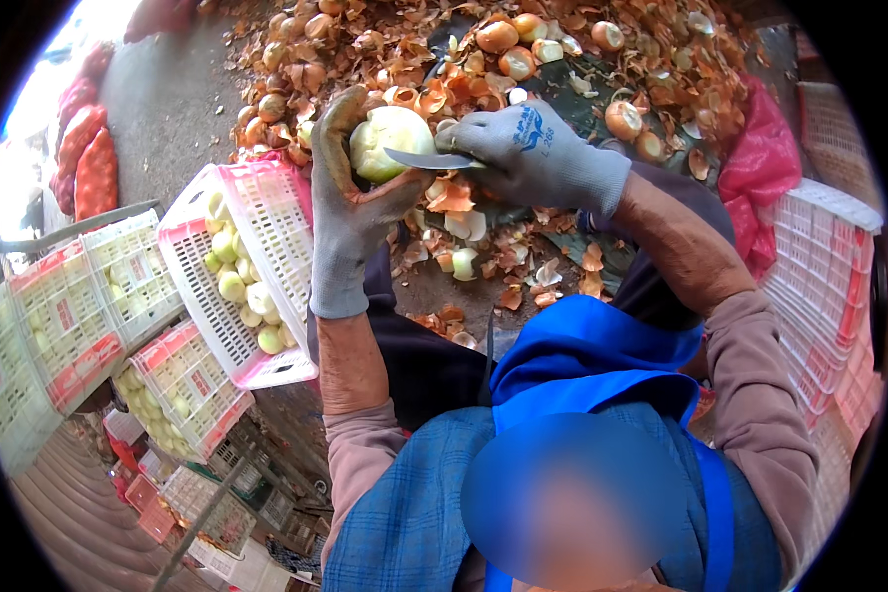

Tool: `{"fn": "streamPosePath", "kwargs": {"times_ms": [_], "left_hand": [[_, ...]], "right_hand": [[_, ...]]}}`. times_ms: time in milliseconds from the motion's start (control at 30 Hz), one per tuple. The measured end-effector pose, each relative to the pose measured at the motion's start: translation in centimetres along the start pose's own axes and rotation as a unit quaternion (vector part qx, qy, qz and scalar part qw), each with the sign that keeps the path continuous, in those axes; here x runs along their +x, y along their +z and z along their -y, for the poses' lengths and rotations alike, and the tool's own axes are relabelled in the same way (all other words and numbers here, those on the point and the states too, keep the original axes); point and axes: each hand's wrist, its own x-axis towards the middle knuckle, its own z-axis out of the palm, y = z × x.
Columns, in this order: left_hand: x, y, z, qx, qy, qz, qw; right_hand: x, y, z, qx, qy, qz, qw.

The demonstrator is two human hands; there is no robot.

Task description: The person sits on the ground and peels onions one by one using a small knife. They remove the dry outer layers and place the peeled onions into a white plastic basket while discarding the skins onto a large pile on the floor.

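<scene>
A pale peeled onion sits in my left hand, which wears a grey coated work glove stained brown at the fingers. My right hand, gloved in grey too, grips a small knife. The curved metal knife blade points left and lies across the lower right side of the onion. Its handle is hidden in my right fist. Beneath both hands, loose onion skins and cut ends cover the ground. Just left of my left forearm, a white and pink plastic crate holds several peeled onions.
Unpeeled and partly peeled onions lie among a heap of skins ahead. More crates filled with onions stand at the left. Stacked crates and a pink mesh sack are at the right. Red filled sacks rest far left.
</scene>
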Motion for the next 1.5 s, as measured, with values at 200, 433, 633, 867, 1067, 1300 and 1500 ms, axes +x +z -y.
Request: {"fn": "streamPosePath", "kwargs": {"times_ms": [200,433,633,867,1067,1300,1500], "left_hand": [[0.3,0.0,0.7,0.001,-0.02,0.005,1.0],[0.4,0.7,-0.5,-0.11,-0.116,0.007,0.987],[0.5,1.2,0.2,-0.114,-0.134,0.002,0.984],[0.7,1.7,0.9,-0.121,-0.152,0.007,0.981],[0.8,2.2,0.3,-0.154,-0.17,0.005,0.973],[0.7,1.7,0.7,-0.081,-0.152,0.035,0.984],[0.6,2.2,0.9,-0.144,-0.164,0.019,0.976]], "right_hand": [[0.1,-0.2,0.3,-0.029,0.0,0.021,0.999],[0.5,0.0,0.4,-0.111,0.082,0.073,0.988],[1.5,0.9,-0.5,-0.138,0.101,0.084,0.982],[2.0,1.4,-1.3,-0.165,0.116,0.08,0.976],[2.4,1.2,-1.1,-0.165,0.133,0.111,0.971],[1.9,1.1,-0.6,-0.171,0.14,0.108,0.969],[2.4,1.7,-1.4,-0.169,0.142,0.1,0.97]]}}
